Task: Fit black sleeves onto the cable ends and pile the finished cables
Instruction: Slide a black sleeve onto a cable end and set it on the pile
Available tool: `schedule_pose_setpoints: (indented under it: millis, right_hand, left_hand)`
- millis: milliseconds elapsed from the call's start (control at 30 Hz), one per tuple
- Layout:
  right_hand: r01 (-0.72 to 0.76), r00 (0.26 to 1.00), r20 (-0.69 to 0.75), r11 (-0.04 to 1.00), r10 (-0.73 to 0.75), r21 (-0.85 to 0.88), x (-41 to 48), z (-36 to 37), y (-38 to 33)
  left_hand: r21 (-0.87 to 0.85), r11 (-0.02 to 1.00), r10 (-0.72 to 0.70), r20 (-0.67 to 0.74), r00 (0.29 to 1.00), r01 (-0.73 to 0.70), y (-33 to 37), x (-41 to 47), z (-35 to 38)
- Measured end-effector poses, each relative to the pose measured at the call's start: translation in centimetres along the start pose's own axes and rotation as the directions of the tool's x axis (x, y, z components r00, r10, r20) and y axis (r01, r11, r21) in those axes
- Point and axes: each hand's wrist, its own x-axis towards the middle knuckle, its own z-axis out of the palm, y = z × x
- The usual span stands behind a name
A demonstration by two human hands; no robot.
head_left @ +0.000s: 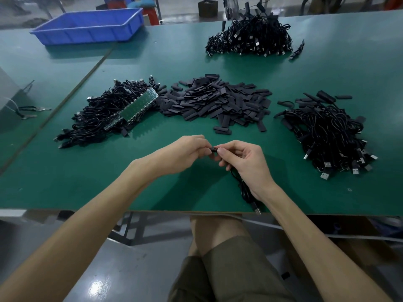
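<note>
Centrally, left hand and right hand fingers pinch a stubby matte sleeve on thin cable.

left grip: pinching | right grip: pinching | both grips meet, forearms converging

Blue bin on green table

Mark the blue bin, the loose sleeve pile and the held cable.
blue bin (82, 37): head view, front wall.
sleeve pile (216, 101): head view, middle of the heap.
held cable (257, 211): head view, USB plug at the table edge.
</note>
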Motion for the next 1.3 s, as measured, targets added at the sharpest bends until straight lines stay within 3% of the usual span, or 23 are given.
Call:
schedule_pose_setpoints:
  millis: [800,900,967,1067,1167,1300]
  right_hand:
    - [-0.006,0.998,0.07,1.0,0.005,0.022,-0.2,-0.1,-0.2]
    - [-0.007,0.999,0.052,1.0,0.006,0.029,-0.3,0.0,-0.2]
    - [-0.008,0.999,0.038,0.999,0.006,0.05,-0.3,-0.1,-0.4]
    - [-0.013,0.999,0.033,0.997,0.01,0.074,-0.2,-0.1,-0.6]
    - [-0.022,0.998,0.058,0.996,0.017,0.083,-0.2,0.0,-0.8]
    - [-0.038,0.995,0.099,0.993,0.027,0.11,-0.4,0.1,-1.0]
  left_hand:
    - [0.016,0.998,0.058,0.01,0.998,-0.058,0.1,-0.7,0.2]
    - [-0.101,0.994,0.03,-0.046,0.998,-0.035,-0.1,-0.9,0.2]
    - [-0.371,0.928,0.004,-0.102,0.995,-0.042,-0.3,-1.3,0.1]
    - [-0.698,0.712,0.004,-0.108,0.994,-0.079,-1.4,-2.3,0.1]
    - [-0.822,0.567,0.034,-0.037,0.999,-0.05,-2.3,-2.7,0.5]
    - [-0.872,0.487,0.038,-0.035,0.999,-0.049,-2.8,-2.5,1.1]
